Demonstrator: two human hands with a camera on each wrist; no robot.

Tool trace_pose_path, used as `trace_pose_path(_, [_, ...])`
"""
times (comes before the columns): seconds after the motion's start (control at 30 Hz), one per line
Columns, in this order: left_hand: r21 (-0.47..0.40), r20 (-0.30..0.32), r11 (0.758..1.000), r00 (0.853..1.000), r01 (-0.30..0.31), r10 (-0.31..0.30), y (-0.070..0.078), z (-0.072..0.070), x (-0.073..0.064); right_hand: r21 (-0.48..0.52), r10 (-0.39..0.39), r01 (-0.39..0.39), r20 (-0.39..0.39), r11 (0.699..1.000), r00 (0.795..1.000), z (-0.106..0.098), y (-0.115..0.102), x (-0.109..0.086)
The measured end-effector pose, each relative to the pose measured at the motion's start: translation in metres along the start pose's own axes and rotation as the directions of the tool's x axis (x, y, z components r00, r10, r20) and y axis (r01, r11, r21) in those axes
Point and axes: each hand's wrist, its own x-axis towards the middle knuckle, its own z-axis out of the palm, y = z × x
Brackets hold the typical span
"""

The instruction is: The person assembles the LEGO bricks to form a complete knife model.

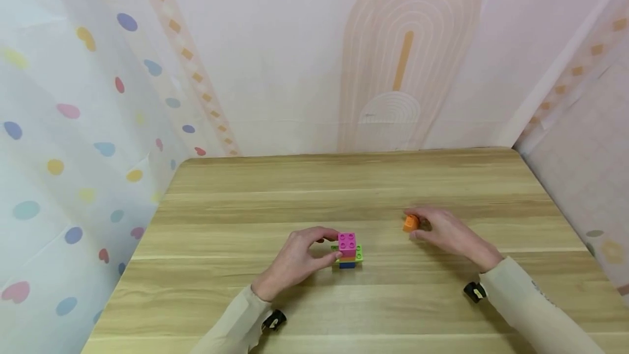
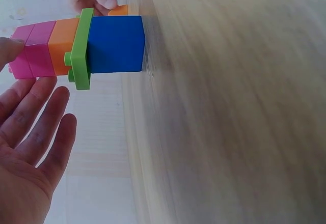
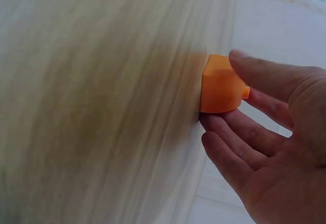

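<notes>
A stack of toy building bricks stands upright on the table, left of the other brick. From the bottom it has a blue brick (image 2: 116,44), a wider lime-green plate (image 2: 80,51), an orange layer (image 2: 62,33) and pink bricks (image 1: 346,242) on top. My left hand (image 1: 297,258) holds the pink top between thumb and fingers, its lower fingers spread out below. Further right, a small orange brick (image 1: 410,223) with a slanted side sits on the table. My right hand (image 1: 449,232) pinches it; in the right wrist view the thumb (image 3: 265,76) lies along it.
The wooden table (image 1: 275,190) runs back to a pale patterned curtain (image 1: 290,59). A dotted curtain (image 1: 59,124) hangs along the left side. Each sleeve carries a small black device (image 1: 274,320) at the wrist.
</notes>
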Motion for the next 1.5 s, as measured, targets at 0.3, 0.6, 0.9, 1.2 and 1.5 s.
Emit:
trace_pose_path(0.3, [-0.008, 0.0, 1.0, 1.0, 0.005, -0.005, 0.001, 0.001, -0.001, 0.006, 0.017, -0.017, -0.025, 1.0, 1.0, 0.003, -0.007, 0.001])
trace_pose_path(0.6, [0.0, -0.007, 1.0, 1.0, 0.005, -0.005, 0.001, 0.0, 0.001, 0.079, 0.07, -0.063, -0.09, 0.995, 0.993, -0.003, -0.028, -0.002])
trace_pose_path(0.9, [-0.006, -0.011, 1.0, 1.0, -0.012, 0.012, 0.001, 0.001, 0.0, 0.136, 0.049, -0.026, -0.17, 0.99, 0.984, -0.006, -0.047, -0.003])
trace_pose_path(1.2, [-0.011, -0.009, 1.0, 1.0, -0.008, 0.008, 0.0, 0.002, 0.0, 0.15, -0.024, 0.057, -0.216, 0.987, 0.976, -0.006, -0.062, -0.003])
trace_pose_path(1.5, [-0.019, -0.02, 1.0, 0.999, -0.025, 0.024, -0.001, 0.004, 0.001, 0.167, -0.103, 0.149, -0.256, 0.975, 0.961, -0.005, -0.078, -0.002])
